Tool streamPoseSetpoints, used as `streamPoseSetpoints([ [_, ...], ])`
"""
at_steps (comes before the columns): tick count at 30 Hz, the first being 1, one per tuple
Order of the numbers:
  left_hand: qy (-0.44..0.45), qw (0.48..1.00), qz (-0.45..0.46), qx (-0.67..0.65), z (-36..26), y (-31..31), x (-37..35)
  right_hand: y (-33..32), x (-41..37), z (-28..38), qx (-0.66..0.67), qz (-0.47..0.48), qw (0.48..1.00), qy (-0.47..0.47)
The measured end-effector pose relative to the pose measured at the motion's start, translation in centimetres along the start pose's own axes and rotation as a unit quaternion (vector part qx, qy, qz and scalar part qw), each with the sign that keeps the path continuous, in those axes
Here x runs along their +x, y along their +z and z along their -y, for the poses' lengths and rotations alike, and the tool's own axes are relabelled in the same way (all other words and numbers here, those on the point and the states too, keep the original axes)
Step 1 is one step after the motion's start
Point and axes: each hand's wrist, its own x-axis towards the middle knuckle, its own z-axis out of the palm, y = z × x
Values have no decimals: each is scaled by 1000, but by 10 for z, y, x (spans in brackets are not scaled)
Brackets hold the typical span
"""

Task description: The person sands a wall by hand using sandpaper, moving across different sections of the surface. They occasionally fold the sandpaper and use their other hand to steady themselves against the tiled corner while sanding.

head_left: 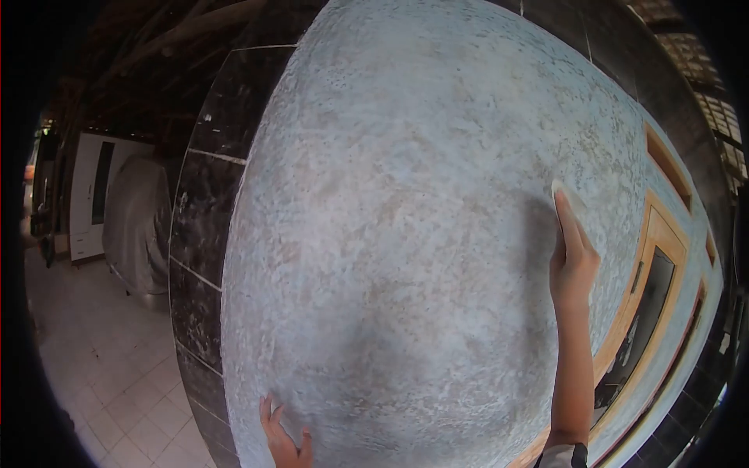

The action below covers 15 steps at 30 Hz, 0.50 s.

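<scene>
A rough wall (406, 203) with patchy pale blue and grey-brown colouring fills the middle of the view. My right hand (575, 253) is raised at the right, its fingers wrapped round a thin whitish piece (557, 187) held close to the wall; most of that piece is hidden by the fingers. A shadow lies on the wall just left of this hand. Low at the left, my left hand (286, 437) is beside the wall with its fingers apart and nothing in it.
Dark tiles (204, 203) border the wall's left edge. Further left are a white cabinet (84, 195), a grey-covered object (139, 222) and a pale tiled floor (129, 398). At the right is a wooden-framed window or door (624, 320).
</scene>
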Motion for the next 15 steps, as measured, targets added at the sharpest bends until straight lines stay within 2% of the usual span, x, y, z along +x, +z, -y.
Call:
streamPoseSetpoints([
  [1, 50, 998, 17, 42, 8, -1, 15, 14, 23, 1, -11, 3, 1000, 28],
  [2, 57, 998, 24, 32, 18, -2, 26, 31, 48, 5, -6, -18, 1000, 18],
  [4, 87, 994, 43, -43, 41, -5, 48, 68, 95, 6, -15, -29, 999, 9],
  [6, 69, 993, 65, -76, 69, 0, 61, 99, 123, 12, -38, -13, 999, 18],
  [8, 45, 989, 87, -109, 104, 7, 59, 121, 134, 24, -138, 54, 988, 52],
  [9, 66, 989, 135, 1, 128, 10, 49, 123, 128, 31, -147, 59, 986, 52],
  [10, 89, 974, 178, 109, 144, 13, 46, 121, 120, 37, -183, 82, 980, 8],
  [11, 94, 974, 181, 99, 147, 13, 48, 119, 119, 41, -219, 104, 969, -38],
  [13, 107, 947, 215, 212, 148, 11, 47, 116, 128, 42, -233, 143, 961, -36],
  [14, 111, 949, 216, 202, 151, 11, 49, 114, 133, 40, -237, 180, 954, -29],
  [15, 71, 946, 277, 151, 153, 12, 51, 118, 146, 35, -247, 181, 951, -31],
])
